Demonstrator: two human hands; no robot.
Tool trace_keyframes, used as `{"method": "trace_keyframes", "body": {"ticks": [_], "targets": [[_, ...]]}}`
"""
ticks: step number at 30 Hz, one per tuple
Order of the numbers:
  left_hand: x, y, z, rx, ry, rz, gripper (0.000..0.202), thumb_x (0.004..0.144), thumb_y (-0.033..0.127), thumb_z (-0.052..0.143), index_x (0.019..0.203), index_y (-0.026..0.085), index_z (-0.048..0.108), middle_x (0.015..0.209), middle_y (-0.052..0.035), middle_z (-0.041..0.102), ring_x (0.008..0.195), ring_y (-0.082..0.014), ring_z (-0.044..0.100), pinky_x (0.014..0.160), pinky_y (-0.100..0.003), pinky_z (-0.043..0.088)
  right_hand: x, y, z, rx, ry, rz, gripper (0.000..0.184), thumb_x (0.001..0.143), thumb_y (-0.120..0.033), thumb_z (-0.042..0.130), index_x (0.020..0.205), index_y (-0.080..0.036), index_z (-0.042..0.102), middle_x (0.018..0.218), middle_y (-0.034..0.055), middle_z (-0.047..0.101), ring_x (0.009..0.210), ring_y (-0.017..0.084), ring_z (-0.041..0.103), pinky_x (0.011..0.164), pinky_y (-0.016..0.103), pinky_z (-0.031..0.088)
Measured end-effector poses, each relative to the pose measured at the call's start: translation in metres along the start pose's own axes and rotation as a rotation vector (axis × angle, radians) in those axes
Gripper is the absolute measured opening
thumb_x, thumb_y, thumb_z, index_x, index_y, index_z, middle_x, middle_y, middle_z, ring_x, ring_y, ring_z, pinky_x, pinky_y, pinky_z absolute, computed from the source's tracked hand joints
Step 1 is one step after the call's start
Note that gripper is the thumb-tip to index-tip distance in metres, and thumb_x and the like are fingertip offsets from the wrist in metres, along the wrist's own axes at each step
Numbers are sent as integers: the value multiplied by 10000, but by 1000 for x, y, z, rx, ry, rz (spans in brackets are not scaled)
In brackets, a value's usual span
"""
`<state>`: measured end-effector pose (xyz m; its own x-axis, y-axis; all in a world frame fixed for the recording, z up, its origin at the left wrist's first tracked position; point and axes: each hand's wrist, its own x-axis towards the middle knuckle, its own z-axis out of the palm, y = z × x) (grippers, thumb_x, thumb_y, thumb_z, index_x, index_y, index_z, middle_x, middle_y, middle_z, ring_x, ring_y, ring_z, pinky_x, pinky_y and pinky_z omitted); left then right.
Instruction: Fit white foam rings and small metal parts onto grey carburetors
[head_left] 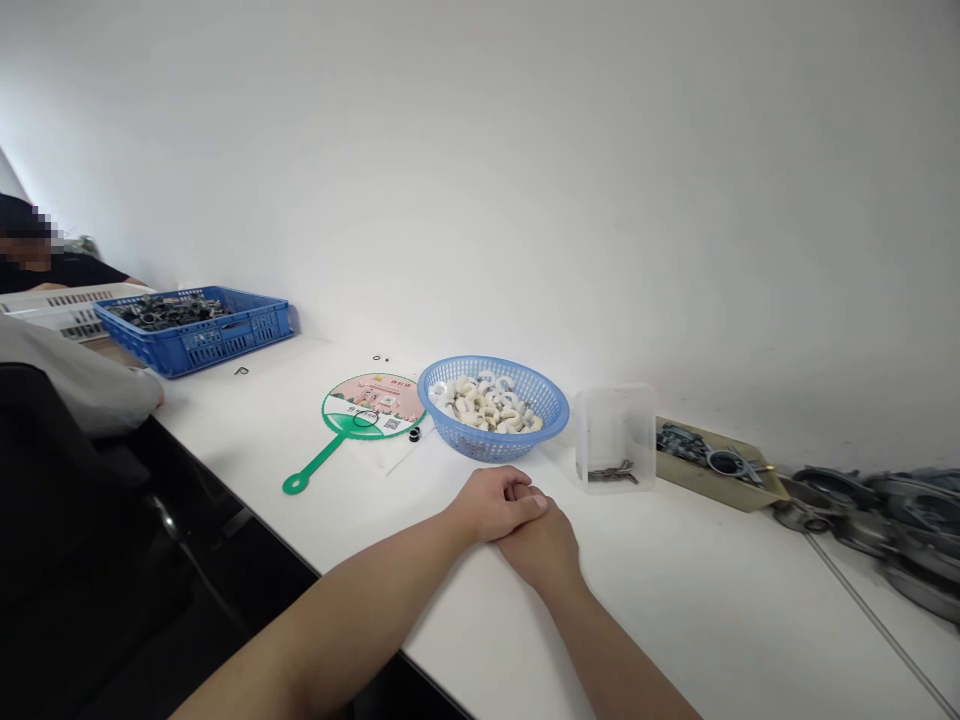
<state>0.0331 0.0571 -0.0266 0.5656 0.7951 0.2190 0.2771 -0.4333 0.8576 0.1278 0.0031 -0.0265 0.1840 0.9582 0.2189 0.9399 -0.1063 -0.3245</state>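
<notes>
My left hand (491,505) and my right hand (546,548) rest clasped together on the white table. The left one is closed over the right, its thumb lying across the back. Most of the right hand's fingers are hidden beneath it. Just beyond them stands a blue plastic basket (487,446) with many white curved pieces (491,403) in it. To the right of the basket, a clear plastic box (616,425) holds several thin dark metal pieces (611,472). Left of the basket lies a round hand fan (375,395) with a green handle, a small black ring part (415,435) beside it.
A blue crate (214,340) of dark metal parts stands at far left. A person (75,268) sits behind it, and a grey sleeve (82,380) shows nearer. At right are a beige tray (709,484) of parts and stacked metal rings (915,530). A wall (562,200) backs the table.
</notes>
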Motion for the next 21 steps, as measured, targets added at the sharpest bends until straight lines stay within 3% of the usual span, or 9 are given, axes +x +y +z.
{"method": "trace_keyframes", "body": {"ticks": [21], "targets": [[0, 3, -1, 20, -1, 9, 407, 740, 453, 586, 1037, 177, 629, 1031, -52, 674, 918, -213, 609, 884, -349, 477, 1, 1, 2, -5, 7, -8, 312, 788, -270, 508, 1080, -199, 595, 1010, 76, 634, 877, 209, 584, 710, 293, 373]]}}
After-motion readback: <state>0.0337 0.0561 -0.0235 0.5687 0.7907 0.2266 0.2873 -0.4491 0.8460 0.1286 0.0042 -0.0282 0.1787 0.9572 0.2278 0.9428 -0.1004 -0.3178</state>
